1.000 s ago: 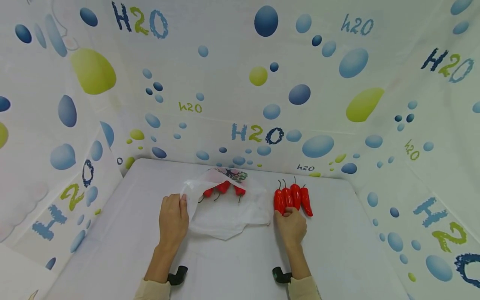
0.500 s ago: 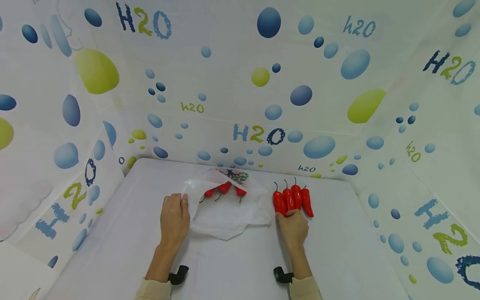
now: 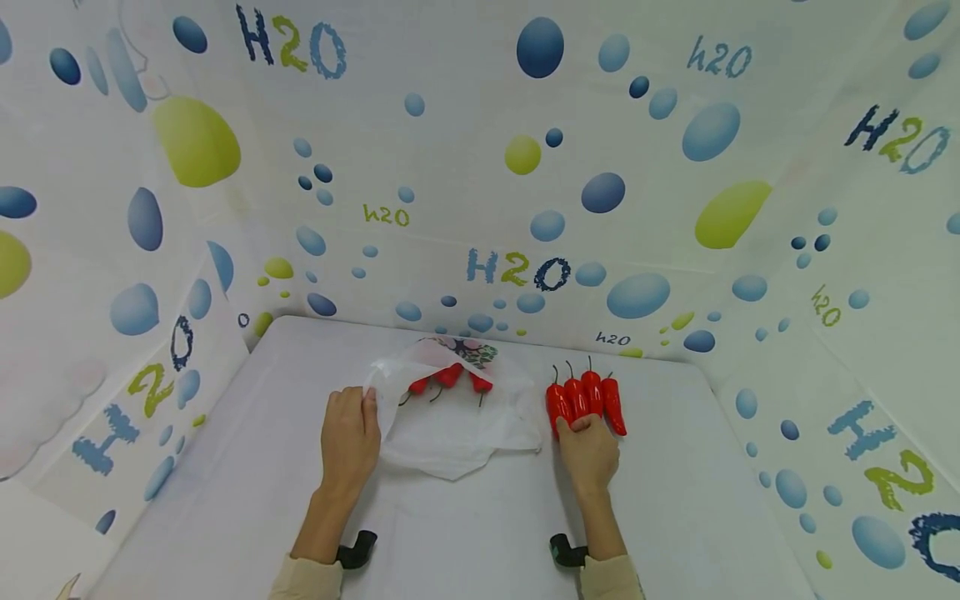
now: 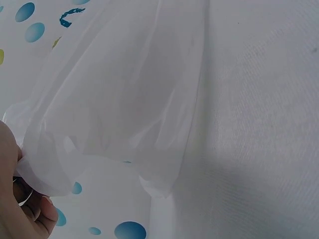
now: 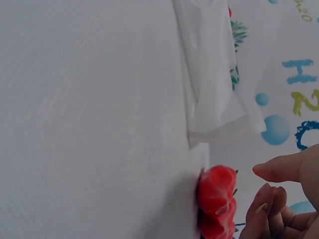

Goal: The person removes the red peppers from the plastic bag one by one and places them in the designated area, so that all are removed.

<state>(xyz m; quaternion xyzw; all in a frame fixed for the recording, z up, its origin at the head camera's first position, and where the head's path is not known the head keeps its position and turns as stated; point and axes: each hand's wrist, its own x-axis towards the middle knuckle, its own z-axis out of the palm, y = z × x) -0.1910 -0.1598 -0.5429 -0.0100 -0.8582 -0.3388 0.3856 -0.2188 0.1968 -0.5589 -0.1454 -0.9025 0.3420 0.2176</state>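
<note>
My left hand [image 3: 348, 437] pinches the left edge of the mouth of a white plastic bag [image 3: 450, 454], lifting that side. In the left wrist view, the fingertips [image 4: 49, 211] are at the thin, translucent film. Three red chili peppers [image 3: 448, 377] lie inside the bag, partly hidden, their stems toward the opening. To the right of the bag, several red chili peppers [image 3: 592, 392] lie side by side, stems pointing away. My right hand [image 3: 590, 457] is at their near ends. The right wrist view shows its thumb and fingers apart beside the pepper tips [image 5: 218, 189], with nothing between them.
A white table [image 3: 465, 533] carries everything. Patterned curtain walls [image 3: 420, 167] with dots and H2O lettering rise at the back and sides. Black wrist devices [image 3: 358, 550] sit at both forearms. A coloured print [image 3: 476, 352] shows on the bag's far part.
The right thumb has lifted slightly and the right hand has shifted a little to the right at the pepper tips. The leftmost loose pepper's stem has swung slightly. The left hand keeps its hold on the bag.
</note>
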